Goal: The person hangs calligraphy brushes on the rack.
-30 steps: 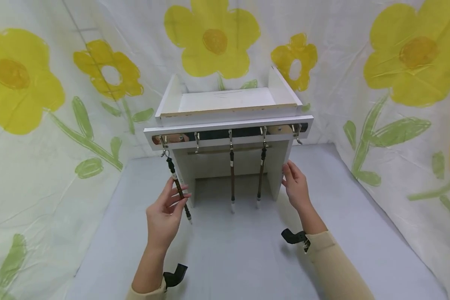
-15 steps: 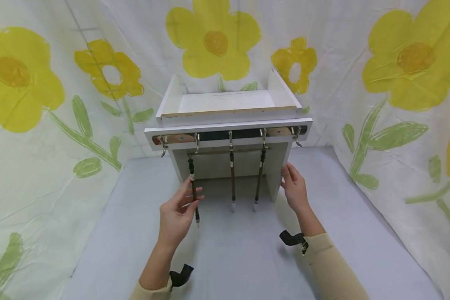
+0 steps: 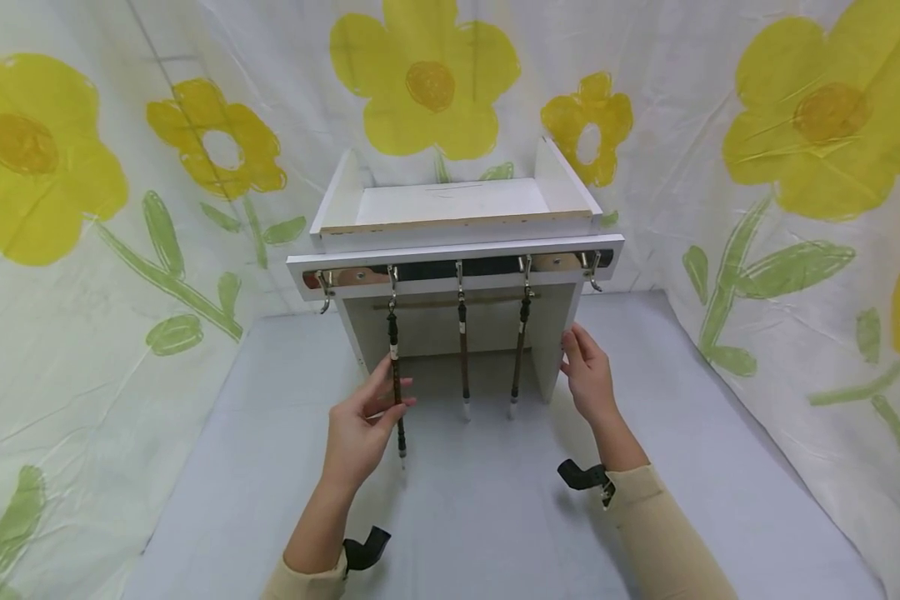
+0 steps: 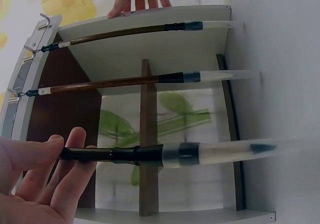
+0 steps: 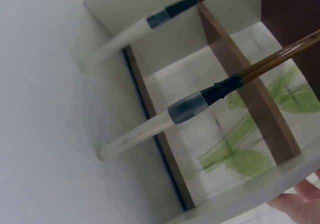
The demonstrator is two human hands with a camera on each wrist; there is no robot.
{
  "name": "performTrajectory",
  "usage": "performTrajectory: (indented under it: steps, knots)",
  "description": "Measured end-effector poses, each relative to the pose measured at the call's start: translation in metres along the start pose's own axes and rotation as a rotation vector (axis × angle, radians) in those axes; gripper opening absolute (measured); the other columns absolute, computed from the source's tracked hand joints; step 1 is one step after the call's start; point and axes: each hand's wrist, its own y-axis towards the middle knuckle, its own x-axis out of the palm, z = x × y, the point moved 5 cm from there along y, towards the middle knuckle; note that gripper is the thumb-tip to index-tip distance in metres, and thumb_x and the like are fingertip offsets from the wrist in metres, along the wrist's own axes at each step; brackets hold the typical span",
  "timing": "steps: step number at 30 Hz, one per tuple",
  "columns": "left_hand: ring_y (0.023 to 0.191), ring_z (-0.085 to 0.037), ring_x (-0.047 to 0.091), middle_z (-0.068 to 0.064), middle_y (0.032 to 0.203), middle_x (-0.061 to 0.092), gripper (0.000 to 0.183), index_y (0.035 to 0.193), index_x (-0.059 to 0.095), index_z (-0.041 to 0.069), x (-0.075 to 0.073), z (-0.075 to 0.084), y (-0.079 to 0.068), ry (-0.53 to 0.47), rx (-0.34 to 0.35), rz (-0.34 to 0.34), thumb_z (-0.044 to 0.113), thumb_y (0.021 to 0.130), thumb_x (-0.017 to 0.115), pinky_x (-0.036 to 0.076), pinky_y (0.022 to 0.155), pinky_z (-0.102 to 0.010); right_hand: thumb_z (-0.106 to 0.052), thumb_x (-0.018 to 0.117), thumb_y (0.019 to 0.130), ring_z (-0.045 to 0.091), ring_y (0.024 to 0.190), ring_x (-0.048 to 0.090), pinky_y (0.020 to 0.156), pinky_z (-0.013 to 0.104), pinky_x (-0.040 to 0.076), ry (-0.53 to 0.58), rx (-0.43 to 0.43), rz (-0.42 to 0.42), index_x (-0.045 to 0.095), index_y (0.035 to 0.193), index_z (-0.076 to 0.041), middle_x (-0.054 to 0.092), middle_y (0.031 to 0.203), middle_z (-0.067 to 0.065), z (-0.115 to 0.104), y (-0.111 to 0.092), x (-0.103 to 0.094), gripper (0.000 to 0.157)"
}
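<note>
My left hand (image 3: 360, 425) pinches a dark-handled calligraphy brush (image 3: 394, 346) between thumb and fingers, tip downward. The brush's top loop is at the second hook (image 3: 392, 283) from the left; whether it sits fully in the hook is too small to tell. In the left wrist view the brush's pale, dark-pointed tip (image 4: 235, 153) shows inside a clear cap. Two more brushes, a middle brush (image 3: 463, 350) and a right brush (image 3: 521, 350), hang from the third and fourth hooks. My right hand (image 3: 591, 379) grips the right side panel of the white rack (image 3: 457, 244).
The leftmost hook (image 3: 324, 292) and rightmost hook (image 3: 592, 271) bear nothing. An open shelf (image 3: 457, 198) tops the rack. The rack stands on a pale table (image 3: 480, 517), before a flower-printed curtain (image 3: 682, 125).
The left hand has moved right with the brush, from the leftmost hook to the second. The brush now hangs nearly upright rather than slanted. The right hand stays on the side panel.
</note>
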Motion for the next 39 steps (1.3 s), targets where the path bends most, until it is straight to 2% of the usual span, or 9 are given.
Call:
performTrajectory:
  steps: [3, 7, 11, 22, 26, 29, 32, 34, 39]
  knots:
    - [0.094, -0.017, 0.076, -0.005, 0.121, 0.073, 0.078, 0.152, 0.044, 0.033, -0.001, -0.002, 0.003, -0.013, -0.019, -0.013, -0.006, 0.090, 0.071, 0.053, 0.065, -0.019, -0.047, 0.046, 0.106, 0.031, 0.139, 0.047, 0.104, 0.056, 0.046, 0.000, -0.009, 0.003, 0.046, 0.152, -0.016, 0.049, 0.153, 0.011, 0.000, 0.000, 0.000, 0.056]
    - [0.093, -0.018, 0.076, -0.003, 0.121, 0.073, 0.079, 0.152, 0.045, 0.033, -0.002, -0.005, 0.006, -0.030, -0.036, -0.021, -0.006, 0.090, 0.071, 0.058, 0.076, -0.020, -0.047, 0.046, 0.106, 0.031, 0.139, 0.048, 0.103, 0.055, 0.046, 0.007, -0.008, 0.004, 0.046, 0.152, -0.016, 0.049, 0.153, 0.010, 0.000, 0.001, 0.001, 0.055]
    - [0.094, -0.020, 0.076, -0.006, 0.122, 0.073, 0.079, 0.153, 0.045, 0.031, -0.001, -0.011, 0.007, -0.045, -0.048, -0.029, -0.008, 0.089, 0.071, 0.057, 0.078, -0.019, -0.047, 0.046, 0.106, 0.031, 0.141, 0.046, 0.104, 0.055, 0.046, 0.005, 0.001, -0.001, 0.045, 0.153, -0.017, 0.047, 0.154, 0.009, 0.001, 0.000, 0.001, 0.056]
    - [0.102, -0.031, 0.074, -0.012, 0.122, 0.072, 0.070, 0.151, 0.049, 0.023, 0.007, -0.036, 0.023, -0.118, -0.014, 0.007, -0.006, 0.091, 0.070, 0.055, 0.080, -0.015, -0.043, 0.045, 0.107, 0.030, 0.141, 0.046, 0.104, 0.053, 0.046, 0.011, 0.007, -0.008, 0.044, 0.154, -0.017, 0.047, 0.155, 0.009, -0.002, 0.001, 0.003, 0.053]
    - [0.105, -0.035, 0.072, -0.016, 0.123, 0.071, 0.071, 0.151, 0.047, 0.017, 0.010, -0.043, 0.029, -0.148, -0.006, 0.006, -0.012, 0.090, 0.068, 0.055, 0.083, -0.016, -0.039, 0.044, 0.108, 0.031, 0.142, 0.045, 0.104, 0.053, 0.046, 0.006, 0.026, -0.023, 0.042, 0.155, -0.015, 0.045, 0.156, 0.011, -0.005, 0.000, 0.003, 0.052]
    - [0.107, -0.038, 0.071, -0.020, 0.124, 0.070, 0.072, 0.153, 0.044, 0.010, 0.012, -0.039, 0.030, -0.157, -0.029, -0.006, -0.016, 0.089, 0.065, 0.055, 0.087, -0.018, -0.037, 0.044, 0.109, 0.034, 0.142, 0.044, 0.104, 0.053, 0.045, -0.004, 0.028, -0.037, 0.040, 0.155, -0.011, 0.043, 0.157, 0.014, -0.017, -0.005, 0.004, 0.053]
    - [0.110, -0.041, 0.069, -0.027, 0.123, 0.068, 0.072, 0.154, 0.040, 0.005, 0.012, -0.025, 0.029, -0.161, -0.020, -0.019, -0.017, 0.090, 0.064, 0.054, 0.090, -0.021, -0.036, 0.043, 0.109, 0.037, 0.142, 0.044, 0.103, 0.052, 0.046, -0.024, 0.021, -0.049, 0.039, 0.155, -0.008, 0.042, 0.157, 0.017, -0.031, -0.011, 0.005, 0.054]
    - [0.114, -0.040, 0.067, -0.027, 0.125, 0.067, 0.072, 0.155, 0.040, 0.007, 0.011, -0.023, 0.029, -0.144, -0.014, -0.018, -0.014, 0.091, 0.064, 0.055, 0.094, -0.029, -0.036, 0.043, 0.110, 0.036, 0.142, 0.044, 0.102, 0.051, 0.047, -0.037, 0.017, -0.055, 0.039, 0.156, -0.009, 0.042, 0.157, 0.016, -0.031, -0.012, 0.003, 0.053]
    - [0.121, -0.043, 0.062, -0.026, 0.132, 0.063, 0.068, 0.154, 0.040, 0.004, 0.002, -0.026, 0.025, -0.051, 0.110, 0.017, -0.006, 0.092, 0.068, 0.051, 0.098, -0.054, -0.040, 0.044, 0.108, 0.034, 0.141, 0.046, 0.099, 0.046, 0.050, -0.076, -0.009, -0.082, 0.040, 0.155, -0.011, 0.045, 0.156, 0.015, -0.014, -0.010, -0.008, 0.055]
